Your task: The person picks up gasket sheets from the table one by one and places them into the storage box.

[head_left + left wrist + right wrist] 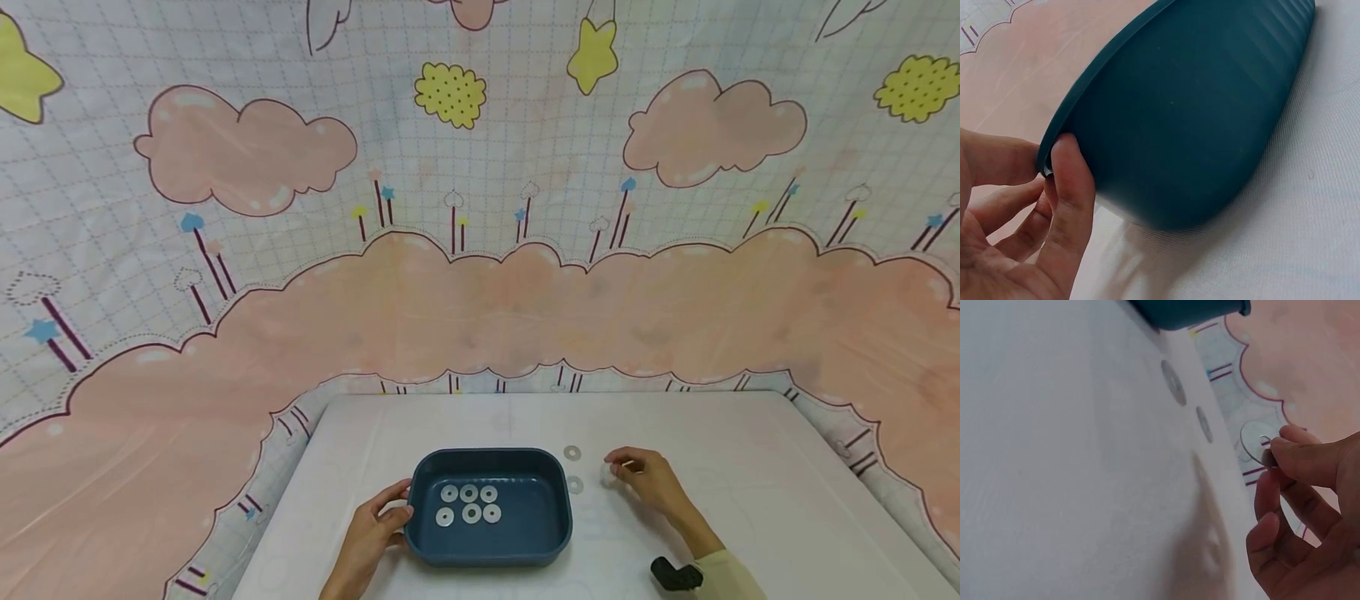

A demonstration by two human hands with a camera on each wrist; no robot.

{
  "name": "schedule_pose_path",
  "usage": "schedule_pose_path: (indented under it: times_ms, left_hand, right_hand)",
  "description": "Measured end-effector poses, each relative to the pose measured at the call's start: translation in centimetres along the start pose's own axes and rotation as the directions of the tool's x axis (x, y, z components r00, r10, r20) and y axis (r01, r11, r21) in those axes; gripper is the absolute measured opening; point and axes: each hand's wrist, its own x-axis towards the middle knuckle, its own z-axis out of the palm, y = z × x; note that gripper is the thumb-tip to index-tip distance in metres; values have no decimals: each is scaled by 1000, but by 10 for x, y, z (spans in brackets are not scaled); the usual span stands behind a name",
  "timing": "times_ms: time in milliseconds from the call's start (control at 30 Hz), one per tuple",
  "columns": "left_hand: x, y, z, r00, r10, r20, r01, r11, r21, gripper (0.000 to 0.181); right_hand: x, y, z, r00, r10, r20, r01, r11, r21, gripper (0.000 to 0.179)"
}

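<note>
A dark blue tray [525, 521] stands on the white table, with several metal washers [449, 493] lying in two rows on the left part of its floor. My left hand [371, 529] holds the tray's left rim; the left wrist view shows the thumb and a finger pinching that rim [1079, 84]. Right of the tray, my right hand [651, 479] is raised over the table and pinches one washer [1254, 439] between thumb and fingers. Two more washers, one farther back [572, 452] and one nearer [575, 484], lie on the table between the tray and this hand.
The white table [750, 483] reaches back to a patterned cloth [487, 317] with clouds and stars, which hangs behind and at the sides. A black strap-like piece [675, 574] sits at the right wrist, by a pale sleeve [727, 577].
</note>
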Motion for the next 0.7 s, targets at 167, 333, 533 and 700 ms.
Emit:
schedule_pose_path:
  times_ms: [167, 333, 533, 700]
  left_hand:
    - [1, 0, 0, 1000, -8, 1, 8, 1000, 8, 51]
    - [1, 0, 0, 1000, -2, 2, 2, 1000, 0, 51]
    - [1, 0, 0, 1000, -1, 8, 1, 1000, 2, 51]
    - [1, 0, 0, 1000, -2, 12, 2, 1000, 8, 51]
  right_hand:
    - [-1, -6, -3, 999, 4, 31, -7, 997, 77, 16]
    - [-1, -15, -5, 999, 2, 43, -8, 991, 133, 19]
    - [-3, -27, -6, 998, 14, 53, -24, 981, 193, 21]
    - [-5, -39, -7, 998, 40, 51, -51, 969, 241, 22]
